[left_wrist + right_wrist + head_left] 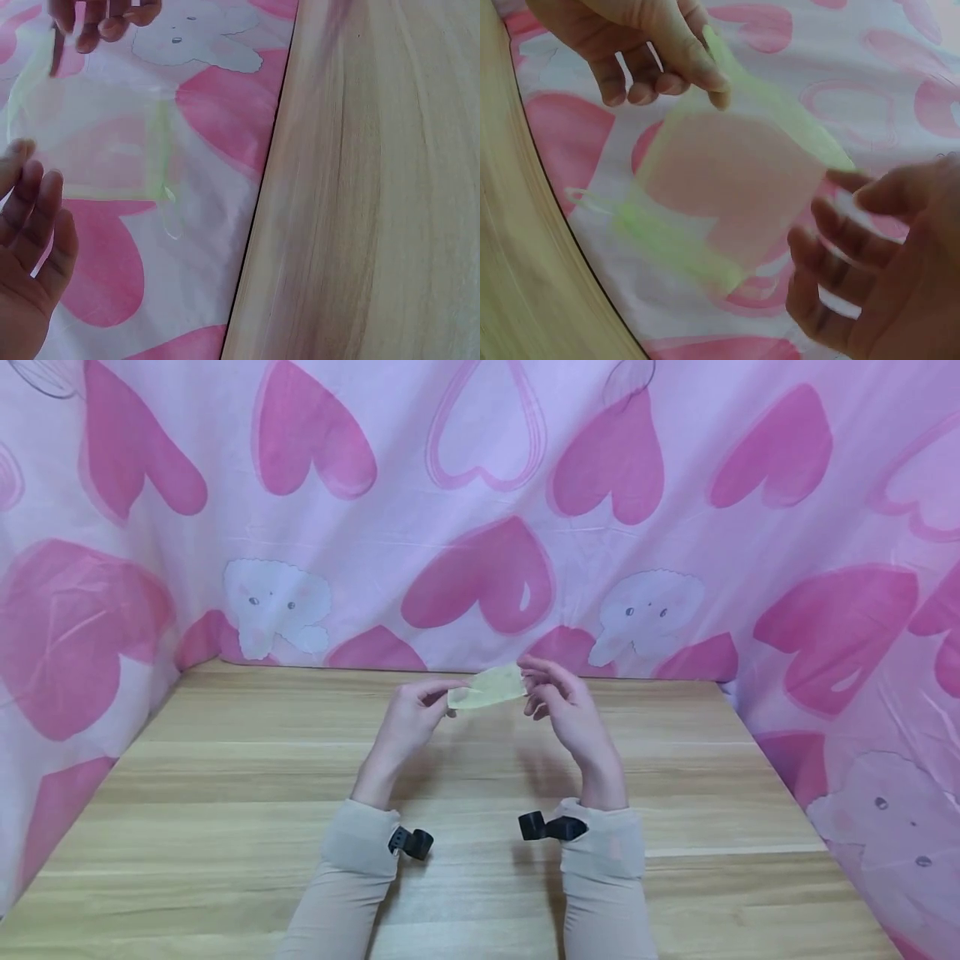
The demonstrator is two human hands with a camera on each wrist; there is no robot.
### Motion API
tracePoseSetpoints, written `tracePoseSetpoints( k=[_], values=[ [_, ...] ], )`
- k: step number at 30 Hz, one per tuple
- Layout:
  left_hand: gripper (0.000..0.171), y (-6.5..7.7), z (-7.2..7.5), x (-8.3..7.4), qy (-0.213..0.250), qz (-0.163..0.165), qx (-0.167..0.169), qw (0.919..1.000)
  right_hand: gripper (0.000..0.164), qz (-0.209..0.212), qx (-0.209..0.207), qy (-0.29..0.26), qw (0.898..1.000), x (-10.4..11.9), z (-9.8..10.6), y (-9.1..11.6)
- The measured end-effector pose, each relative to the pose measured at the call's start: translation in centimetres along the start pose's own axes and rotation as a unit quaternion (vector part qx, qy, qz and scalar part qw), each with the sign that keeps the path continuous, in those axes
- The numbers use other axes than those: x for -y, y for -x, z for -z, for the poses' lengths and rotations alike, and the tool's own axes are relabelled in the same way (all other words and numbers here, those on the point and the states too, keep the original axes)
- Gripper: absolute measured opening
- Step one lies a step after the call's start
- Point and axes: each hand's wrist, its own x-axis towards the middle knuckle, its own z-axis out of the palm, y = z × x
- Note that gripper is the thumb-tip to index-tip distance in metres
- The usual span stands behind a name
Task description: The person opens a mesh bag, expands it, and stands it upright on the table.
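My left hand (407, 717) and right hand (572, 710) each pinch an edge of the sheer, pale green drawstring pouch (491, 687), held between them above the wooden tabletop (480, 893). It looks featherlight, limp, easily snagged; I'd grip its edges gently.

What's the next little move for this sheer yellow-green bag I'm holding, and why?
I'd probably lower the bag onto the wooden table: your left hand and right hand are both holding it in the air, while the drawstring hangs away from them. Laying it down might free one hand to reach the drawstring.
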Motion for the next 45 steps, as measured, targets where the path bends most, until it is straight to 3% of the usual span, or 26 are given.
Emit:
tracePoseSetpoints(
  k=[4, 7, 12, 19, 22, 26, 28, 31, 34, 39, 45],
  values=[
    [0.016, 0.0, 0.1, 0.0, -0.005, 0.001, 0.0, 1.0, 0.05, 0.039, 0.03, 0.038, 0.998, 1.7, -0.2, 0.6],
    [0.013, 0.0, 0.2, 0.0, -0.008, -0.005, -0.002, 0.9999, 0.048, 0.06, 0.039, 0.088, 0.994, 2.7, -0.6, 1.0],
    [0.014, -0.1, 0.3, 0.1, 0.0, -0.004, -0.003, 1.0, 0.025, 0.067, -0.003, 0.114, 0.991, 1.1, -0.9, 0.3],
    [0.012, -0.1, 0.1, 0.1, 0.002, -0.001, 0.002, 1.0, 0.017, 0.083, -0.049, 0.143, 0.985, -0.5, -0.9, -0.2],
    [0.023, -0.2, 0.0, -0.1, 0.031, 0.01, 0.0, 0.9995, 0.013, 0.095, -0.064, 0.142, 0.983, -0.5, -1.0, -0.3],
    [0.041, -0.2, -0.2, -0.3, 0.121, 0.049, -0.011, 0.9913, 0.012, 0.111, -0.08, 0.133, 0.982, -0.4, -1.4, -0.2],
    [0.038, -0.2, -0.2, -0.4, 0.155, 0.067, -0.019, 0.9854, 0.012, 0.127, -0.085, 0.134, 0.979, -0.3, -1.7, -0.2],
    [0.034, -0.1, -0.2, -0.4, 0.166, 0.078, -0.014, 0.983, 0.01, 0.143, -0.086, 0.143, 0.976, 0.0, -2.3, -0.2],
    [0.043, 0.1, 0.0, -1.0, 0.166, 0.083, 0.008, 0.9826, 0.007, 0.17, -0.063, 0.143, 0.973, 0.1, -2.6, 0.0],
    [0.06, 0.2, 0.0, -1.1, 0.189, 0.114, 0.037, 0.9747, 0.008, 0.213, 0.01, 0.161, 0.964, 0.4, -2.6, 0.3],
    [0.05, -0.1, 0.0, -1.6, 0.204, 0.145, 0.057, 0.9665, 0.011, 0.233, 0.067, 0.19, 0.951, 1.3, -2.4, 0.4]
  ],
)
